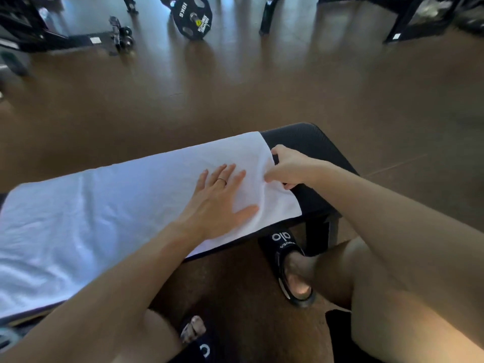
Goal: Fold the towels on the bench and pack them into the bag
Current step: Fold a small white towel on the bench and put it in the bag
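Note:
A white towel (pixel 125 205) lies spread flat along a black padded bench (pixel 311 145), covering most of it. My left hand (pixel 217 200) rests palm down on the towel near its right end, fingers spread, a ring on one finger. My right hand (pixel 288 166) pinches the towel's right edge, lifting it slightly off the bench. The bare end of the bench shows beyond that edge. No bag is in view.
A brown floor stretches beyond the bench. A 10 kg weight plate (pixel 192 17) on a bar and black gym machine frames (pixel 65 38) stand at the far side. My feet in black slides (pixel 290 265) are below the bench's near edge.

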Demonstrator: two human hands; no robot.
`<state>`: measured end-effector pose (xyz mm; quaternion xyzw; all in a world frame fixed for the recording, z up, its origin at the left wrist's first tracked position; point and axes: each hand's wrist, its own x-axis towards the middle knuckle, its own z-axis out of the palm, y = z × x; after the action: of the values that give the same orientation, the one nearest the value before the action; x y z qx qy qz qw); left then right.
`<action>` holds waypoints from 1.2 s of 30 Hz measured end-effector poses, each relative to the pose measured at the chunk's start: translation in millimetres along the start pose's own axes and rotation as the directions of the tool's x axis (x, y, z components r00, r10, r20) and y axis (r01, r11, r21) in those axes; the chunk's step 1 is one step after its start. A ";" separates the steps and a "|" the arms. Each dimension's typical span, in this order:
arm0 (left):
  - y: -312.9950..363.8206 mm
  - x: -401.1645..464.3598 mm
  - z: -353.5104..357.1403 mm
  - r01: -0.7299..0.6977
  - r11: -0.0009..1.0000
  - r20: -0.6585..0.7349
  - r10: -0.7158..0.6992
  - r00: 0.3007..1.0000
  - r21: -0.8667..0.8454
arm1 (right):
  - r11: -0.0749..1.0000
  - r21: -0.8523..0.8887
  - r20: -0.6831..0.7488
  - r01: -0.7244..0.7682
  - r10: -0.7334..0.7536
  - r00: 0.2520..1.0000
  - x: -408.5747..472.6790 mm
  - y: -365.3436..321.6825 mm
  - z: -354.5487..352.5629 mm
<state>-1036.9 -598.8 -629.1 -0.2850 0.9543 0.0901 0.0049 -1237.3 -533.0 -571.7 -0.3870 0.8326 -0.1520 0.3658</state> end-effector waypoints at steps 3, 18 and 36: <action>12.5 -8.4 -0.2 -0.014 1.000 0.068 0.014 0.998 0.006 | 0.989 -0.146 0.058 -0.011 0.019 0.998 -4.5 -5.1 -2.0; 21.7 -15.4 4.5 0.027 0.997 0.151 -0.038 0.988 0.075 | 0.932 -0.355 0.114 -0.072 0.119 0.986 -14.3 12.5 -24.0; 41.0 -28.7 25.3 -0.218 0.945 -0.021 0.230 0.973 0.244 | 0.657 -0.737 0.199 0.159 -0.014 0.980 -34.3 0.7 -5.0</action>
<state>-1036.2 -545.2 -645.3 -0.1739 0.9842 -0.0330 0.0053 -1226.4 -506.7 -551.8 -0.5543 0.7661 0.2214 0.2383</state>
